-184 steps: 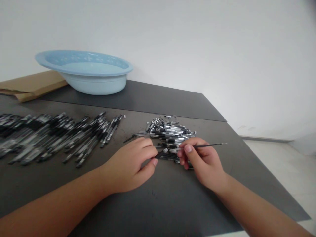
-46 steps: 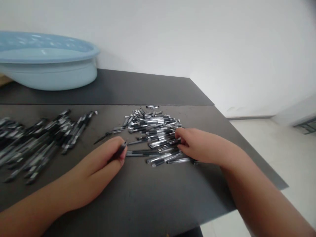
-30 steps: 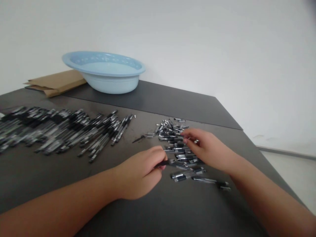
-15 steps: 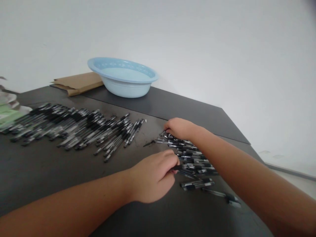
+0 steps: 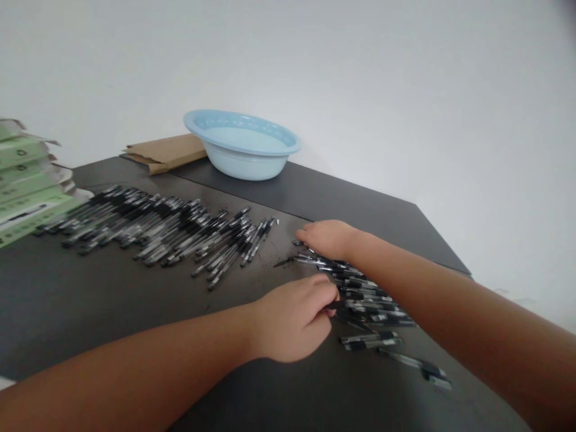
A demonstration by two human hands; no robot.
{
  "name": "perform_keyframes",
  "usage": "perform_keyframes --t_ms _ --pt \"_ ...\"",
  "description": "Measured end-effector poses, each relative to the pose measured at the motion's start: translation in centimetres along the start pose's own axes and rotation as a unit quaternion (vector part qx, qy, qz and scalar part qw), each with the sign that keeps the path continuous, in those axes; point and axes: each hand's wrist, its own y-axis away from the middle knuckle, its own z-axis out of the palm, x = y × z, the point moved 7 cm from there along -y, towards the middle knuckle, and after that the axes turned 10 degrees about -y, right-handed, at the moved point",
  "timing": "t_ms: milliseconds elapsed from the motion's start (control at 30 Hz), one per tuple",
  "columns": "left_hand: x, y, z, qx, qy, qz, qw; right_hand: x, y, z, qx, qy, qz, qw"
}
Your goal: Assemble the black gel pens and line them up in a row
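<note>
My left hand (image 5: 299, 318) is closed around a pen (image 5: 333, 305); only its dark end shows beyond the fingers. Just right of it lies a loose pile of clear-barrelled black pens (image 5: 360, 288), most pointing sideways. My right hand (image 5: 326, 237) is over the far end of this pile, its fingers reaching left, slightly apart and low over the pens. The undersides of those fingers are hidden. My right forearm covers part of the pile. Closer to me lie a few separate pens (image 5: 371, 341) and one more pen (image 5: 416, 364).
A long row of pens (image 5: 166, 228) lies slanted on the dark table (image 5: 148, 306) at left. Green boxes (image 5: 27, 174) are stacked at the left edge. Toward the wall stand a light blue basin (image 5: 245, 161) and a brown paper bag (image 5: 168, 153).
The view has turned left, so more of the green boxes shows. The fingers of my right hand have straightened somewhat over the pens. My left hand keeps its grip.
</note>
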Motion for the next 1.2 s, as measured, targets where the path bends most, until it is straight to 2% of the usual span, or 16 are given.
perform_keyframes --t_ms 367,600,800,1033,1200 --pt "0.1 0.0 0.0 -0.01 -0.013 -0.002 1.0 0.7 1.8 0.5 0.062 -0.044 0.043 0.996" --pt "-0.1 0.0 0.0 -0.005 -0.015 -0.006 1.0 2.3 3.8 0.0 0.104 -0.074 0.053 0.99" --pt "0.0 0.0 0.1 -0.014 -0.013 -0.006 1.0 2.8 3.7 -0.4 0.144 -0.08 0.086 0.983" --pt "-0.1 0.0 0.3 -0.014 -0.014 -0.001 1.0 0.9 2.4 0.9 0.089 -0.124 0.039 0.988" --pt "-0.2 0.1 0.4 -0.013 -0.022 -0.006 1.0 0.2 2.4 0.6 0.105 -0.135 0.045 0.984"
